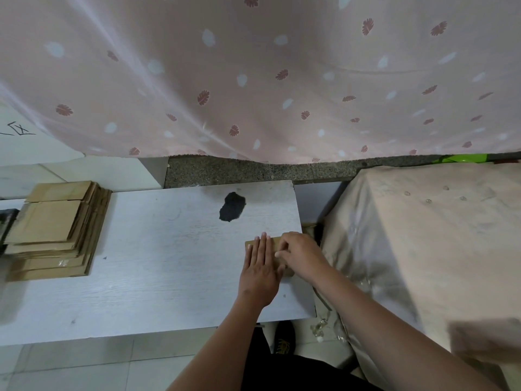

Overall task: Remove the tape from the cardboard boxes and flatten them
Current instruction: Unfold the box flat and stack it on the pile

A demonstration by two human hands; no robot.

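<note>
1. Cardboard box (pixel 277 241): small, brown, lying near the right edge of the white table (pixel 158 266), mostly hidden under both hands; only its far edge and a sliver between the hands visible.
2. Left hand (pixel 260 270): laid palm-down on the box, fingers straight and together, pressing it onto the table; gripping nothing.
3. Right hand (pixel 301 256): on the box's right part, fingers curled, fingertips pinching at its top surface beside the left hand's fingers; whether tape or a flap is pinched cannot be told.
4. Stack of flattened boxes (pixel 56 230): brown, piled at the table's left end, well apart from the hands.
5. Dark patch (pixel 231 206): irregular, black, on the table top beyond the hands.
6. Curtain (pixel 253 80): pink, leaf-patterned, hanging behind the table.
7. Beige cloth (pixel 423 235): draped over a bulky object right of the table.
8. Clear crumpled scraps (pixel 320 327): on the tiled floor between table and cloth, near a dark shoe (pixel 284 338).
</note>
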